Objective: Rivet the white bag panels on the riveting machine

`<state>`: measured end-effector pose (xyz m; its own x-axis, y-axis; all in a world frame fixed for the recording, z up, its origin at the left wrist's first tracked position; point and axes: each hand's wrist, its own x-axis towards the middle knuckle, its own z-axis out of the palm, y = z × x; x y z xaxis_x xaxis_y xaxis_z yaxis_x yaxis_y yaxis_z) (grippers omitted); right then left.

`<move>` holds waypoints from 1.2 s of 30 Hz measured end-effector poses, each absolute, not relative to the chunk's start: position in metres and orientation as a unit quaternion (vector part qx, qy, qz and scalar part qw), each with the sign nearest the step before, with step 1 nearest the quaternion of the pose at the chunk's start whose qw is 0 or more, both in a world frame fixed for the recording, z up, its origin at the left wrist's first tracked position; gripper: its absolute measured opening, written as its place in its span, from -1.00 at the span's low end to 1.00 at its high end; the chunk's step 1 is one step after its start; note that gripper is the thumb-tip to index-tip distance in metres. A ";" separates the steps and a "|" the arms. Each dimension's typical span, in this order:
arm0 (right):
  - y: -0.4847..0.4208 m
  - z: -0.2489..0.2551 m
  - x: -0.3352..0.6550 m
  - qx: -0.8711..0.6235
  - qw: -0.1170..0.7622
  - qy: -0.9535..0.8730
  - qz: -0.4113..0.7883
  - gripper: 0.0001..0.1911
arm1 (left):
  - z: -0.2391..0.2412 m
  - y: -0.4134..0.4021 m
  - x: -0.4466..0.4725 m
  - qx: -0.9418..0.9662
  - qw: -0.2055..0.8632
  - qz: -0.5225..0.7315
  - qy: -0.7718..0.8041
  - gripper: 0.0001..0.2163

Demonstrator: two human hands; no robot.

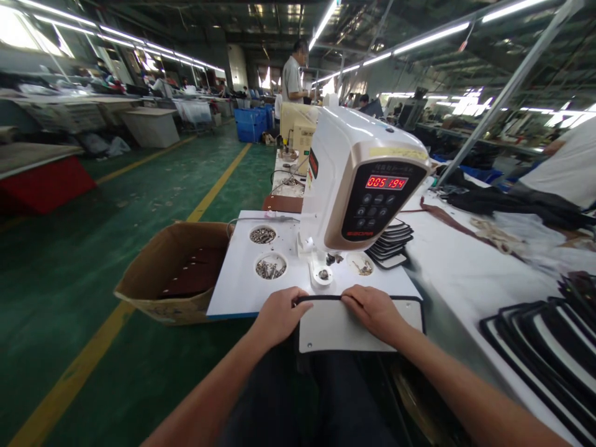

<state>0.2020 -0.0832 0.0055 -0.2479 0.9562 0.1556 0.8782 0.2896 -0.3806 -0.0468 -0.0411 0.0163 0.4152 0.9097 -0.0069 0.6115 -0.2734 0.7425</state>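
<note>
A flat light-grey panel with black edging (347, 329) lies at the near edge of the white work board, small metal fasteners showing at two of its corners. My left hand (280, 312) pinches its far left corner between thumb and fingers. Along the far edge, right of the middle, my right hand (375, 310) grips the panel with bent fingers. Just beyond it is the round lower die (323, 274) of a white fastener-setting machine (335, 174), whose front panel shows red digits. The panel's edge is apart from the die.
Recessed cups of small metal parts (270, 267) are left of the machine, another cup (362, 266) right. Black-edged panels (391, 243) are stacked behind. A cardboard box (172, 304) holds dark red pieces. More edged panels (549, 347) lie right. A person (292, 77) stands farther back.
</note>
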 end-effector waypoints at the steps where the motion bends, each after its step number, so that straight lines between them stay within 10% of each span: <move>1: -0.082 0.004 0.200 -0.594 0.181 -0.775 0.115 -0.63 | 0.013 -0.040 -0.044 0.744 0.377 0.234 0.500 -0.77; 25: -0.010 -0.007 0.194 -0.693 0.235 -0.665 0.149 -0.53 | -0.016 0.025 0.007 0.701 0.392 0.281 0.525 -0.62; 36: -0.076 -0.036 0.162 -0.677 0.470 -0.469 0.317 -0.65 | 0.002 -0.039 -0.032 0.630 0.406 0.317 0.581 -0.60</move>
<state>0.1621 -0.0756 -0.0357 0.3597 0.9330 0.0119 0.3365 -0.1178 -0.9343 -0.0322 -0.0386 0.0017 0.1246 0.9896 -0.0726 0.4742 0.0049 0.8804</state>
